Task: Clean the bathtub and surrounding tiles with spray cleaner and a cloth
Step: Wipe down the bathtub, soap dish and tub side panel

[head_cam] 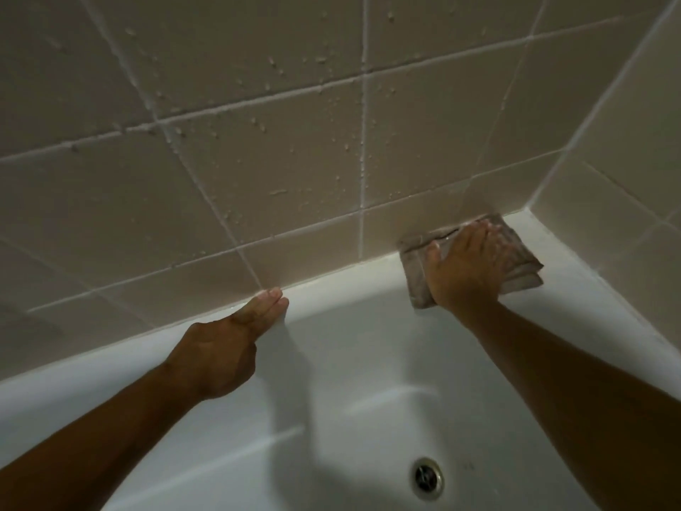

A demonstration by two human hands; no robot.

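Wiping the tub ledge near the tiled corner

The right hand (465,269) presses flat, fingers spread, on a folded pinkish-grey cloth (523,258) lying on the white bathtub's rim (339,280), just short of the corner, against the beige wall tiles (280,171) beaded with droplets. The left hand (224,348) holds nothing, straight fingers resting on the rim well to the left. The unwiped ledge runs leftward from the cloth, so the right hand is best placed.
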